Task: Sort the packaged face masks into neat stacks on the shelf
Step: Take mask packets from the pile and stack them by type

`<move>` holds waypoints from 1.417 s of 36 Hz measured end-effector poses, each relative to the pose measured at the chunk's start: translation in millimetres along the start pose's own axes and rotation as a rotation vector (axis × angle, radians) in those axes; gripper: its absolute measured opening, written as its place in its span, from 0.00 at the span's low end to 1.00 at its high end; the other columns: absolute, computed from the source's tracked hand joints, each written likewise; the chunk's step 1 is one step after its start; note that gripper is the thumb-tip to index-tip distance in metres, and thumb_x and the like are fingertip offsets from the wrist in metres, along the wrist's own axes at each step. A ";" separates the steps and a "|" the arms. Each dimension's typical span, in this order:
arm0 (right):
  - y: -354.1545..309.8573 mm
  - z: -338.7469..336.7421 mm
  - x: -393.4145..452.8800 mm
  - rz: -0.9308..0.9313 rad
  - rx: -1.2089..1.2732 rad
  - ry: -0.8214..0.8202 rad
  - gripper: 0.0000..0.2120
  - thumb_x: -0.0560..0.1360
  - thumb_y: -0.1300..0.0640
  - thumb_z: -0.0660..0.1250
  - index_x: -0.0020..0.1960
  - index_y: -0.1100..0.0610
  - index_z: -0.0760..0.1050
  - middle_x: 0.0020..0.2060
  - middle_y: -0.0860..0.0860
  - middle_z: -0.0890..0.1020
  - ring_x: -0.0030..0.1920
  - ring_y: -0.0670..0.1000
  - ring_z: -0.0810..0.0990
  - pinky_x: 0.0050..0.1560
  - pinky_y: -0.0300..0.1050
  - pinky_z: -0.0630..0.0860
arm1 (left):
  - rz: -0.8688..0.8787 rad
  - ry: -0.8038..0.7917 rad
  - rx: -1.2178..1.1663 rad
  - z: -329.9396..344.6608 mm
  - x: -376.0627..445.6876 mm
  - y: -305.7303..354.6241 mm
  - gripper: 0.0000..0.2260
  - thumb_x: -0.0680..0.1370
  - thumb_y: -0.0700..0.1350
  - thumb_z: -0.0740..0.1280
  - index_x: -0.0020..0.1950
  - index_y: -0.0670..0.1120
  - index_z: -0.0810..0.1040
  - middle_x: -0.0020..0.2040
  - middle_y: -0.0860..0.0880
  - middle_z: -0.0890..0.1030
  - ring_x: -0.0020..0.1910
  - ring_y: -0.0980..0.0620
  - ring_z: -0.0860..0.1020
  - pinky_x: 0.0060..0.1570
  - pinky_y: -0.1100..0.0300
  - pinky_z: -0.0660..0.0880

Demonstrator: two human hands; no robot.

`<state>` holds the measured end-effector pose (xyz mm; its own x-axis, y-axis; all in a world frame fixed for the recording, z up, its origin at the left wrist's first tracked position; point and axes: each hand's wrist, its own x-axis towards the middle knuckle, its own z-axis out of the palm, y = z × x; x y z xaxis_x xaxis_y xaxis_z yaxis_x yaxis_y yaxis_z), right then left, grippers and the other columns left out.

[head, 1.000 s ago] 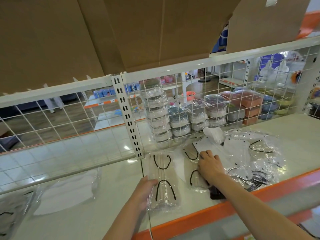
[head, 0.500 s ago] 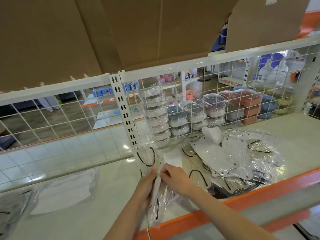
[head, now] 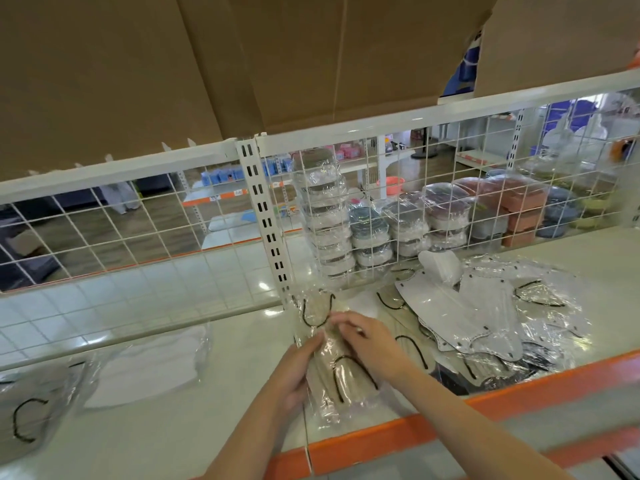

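Both hands on one beige mask pack [head: 341, 372] at shelf [head: 207, 420] front, left hand [head: 294, 370] gripping its edge, right hand [head: 367, 344] pinching top, loose pile [head: 485, 317] just right

We see a brightly and evenly lit scene; daylight seems to come from the far right, where the background behind the wire grid [head: 450, 188] washes out to near white. Small bright spots of glare sit on the glossy shelf [head: 214, 403] and on the clear wrappers of the mask pile [head: 491, 306]. Shadows under the hands are soft and faint. The cardboard [head: 173, 64] overhead looks flat and dull. Straight rails bow toward the edges from wide-angle distortion. The right hand [head: 367, 341] shows slight motion blur at the fingers, and the near corners are soft.
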<state>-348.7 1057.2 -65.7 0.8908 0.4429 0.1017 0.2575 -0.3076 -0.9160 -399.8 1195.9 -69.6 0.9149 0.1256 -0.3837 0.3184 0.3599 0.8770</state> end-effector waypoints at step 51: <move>45.3 -37.0 3.9 0.373 0.652 0.310 0.07 0.77 0.63 0.63 0.43 0.59 0.78 0.23 0.49 0.67 0.23 0.45 0.63 0.23 0.38 0.61 | 0.114 0.083 -0.085 -20.8 1.4 22.7 0.08 0.79 0.35 0.61 0.55 0.37 0.78 0.42 0.41 0.84 0.39 0.46 0.84 0.33 0.57 0.80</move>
<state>-319.8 1013.8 -92.4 0.9628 0.1253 -0.2394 -0.2613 0.2057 -0.9431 -396.4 1223.4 -56.3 0.9190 0.2448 -0.3091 0.1887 0.4153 0.8899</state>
